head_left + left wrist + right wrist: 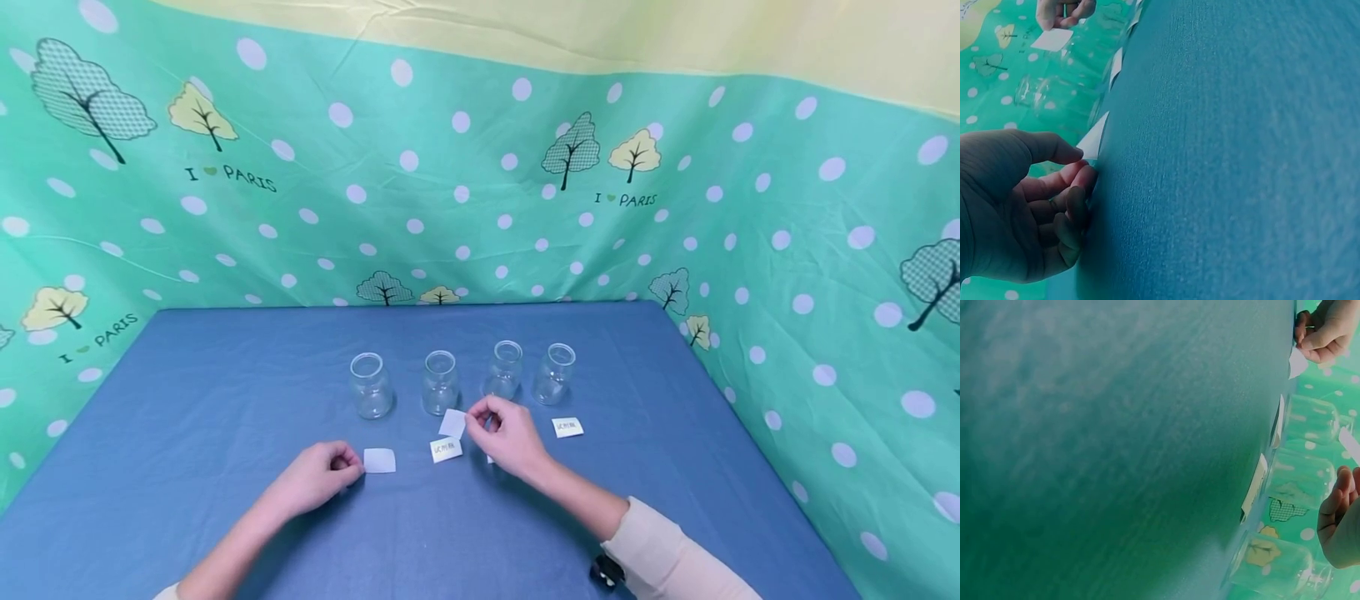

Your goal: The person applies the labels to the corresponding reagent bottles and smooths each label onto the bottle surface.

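Observation:
My left hand [318, 477] pinches the left edge of a blank white paper slip [380, 461] between thumb and index finger, low over the table; the left wrist view shows the slip's corner [1095, 139] at the thumb tip. Farther right, my right hand [510, 436] holds a second blank white slip [452, 423] by its edge, raised in front of the jars. Below that slip lies a label with handwritten characters [446, 450]. Another written label [567, 427] lies to the right. A paper corner [490, 459] peeks out beneath my right hand, the rest hidden.
Several open, clear glass jars stand in a row behind the papers, from the leftmost jar [371, 387] to the rightmost jar [554, 375]. A blue cloth [225, 375] covers the table. Green dotted curtains [457, 192] hang behind and at the sides.

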The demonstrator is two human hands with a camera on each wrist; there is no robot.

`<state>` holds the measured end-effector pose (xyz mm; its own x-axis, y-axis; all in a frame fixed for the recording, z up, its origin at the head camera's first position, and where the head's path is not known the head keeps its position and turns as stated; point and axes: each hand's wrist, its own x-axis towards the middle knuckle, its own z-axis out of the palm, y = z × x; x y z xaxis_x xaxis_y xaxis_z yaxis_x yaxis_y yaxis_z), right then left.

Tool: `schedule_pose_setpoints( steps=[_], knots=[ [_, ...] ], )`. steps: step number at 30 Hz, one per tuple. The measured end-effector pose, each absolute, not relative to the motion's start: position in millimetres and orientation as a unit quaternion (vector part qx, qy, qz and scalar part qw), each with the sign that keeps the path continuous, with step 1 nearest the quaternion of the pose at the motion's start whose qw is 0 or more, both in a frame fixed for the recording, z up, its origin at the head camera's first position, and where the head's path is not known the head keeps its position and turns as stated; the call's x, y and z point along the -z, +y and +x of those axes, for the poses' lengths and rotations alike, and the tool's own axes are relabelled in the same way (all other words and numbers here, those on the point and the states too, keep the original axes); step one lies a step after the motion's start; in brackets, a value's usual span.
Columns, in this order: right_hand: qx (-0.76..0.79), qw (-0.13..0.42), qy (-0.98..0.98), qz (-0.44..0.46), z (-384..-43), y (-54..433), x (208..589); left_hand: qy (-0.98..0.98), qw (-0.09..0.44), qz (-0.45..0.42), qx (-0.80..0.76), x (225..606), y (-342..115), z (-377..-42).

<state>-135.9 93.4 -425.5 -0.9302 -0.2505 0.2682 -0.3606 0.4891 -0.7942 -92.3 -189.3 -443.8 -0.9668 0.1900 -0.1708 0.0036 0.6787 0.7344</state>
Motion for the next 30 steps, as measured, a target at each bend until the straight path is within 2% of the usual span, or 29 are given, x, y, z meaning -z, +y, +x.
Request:
schedule_pose_setpoints(
  steps=[18, 30],
  knots=[
    [-0.464, 0.053, -0.867, 0.172, -136.5, 93.1, 425.6, 0.920, 0.080, 0.038, -0.382, 432.5, -184.7, -99.3],
    [-0.432, 0.089, -0.875, 0.199, -138.5, 89.1, 431.2, 0.901, 0.047, 0.061, -0.427, 425.0, -161.3, -104.4]
  ],
)
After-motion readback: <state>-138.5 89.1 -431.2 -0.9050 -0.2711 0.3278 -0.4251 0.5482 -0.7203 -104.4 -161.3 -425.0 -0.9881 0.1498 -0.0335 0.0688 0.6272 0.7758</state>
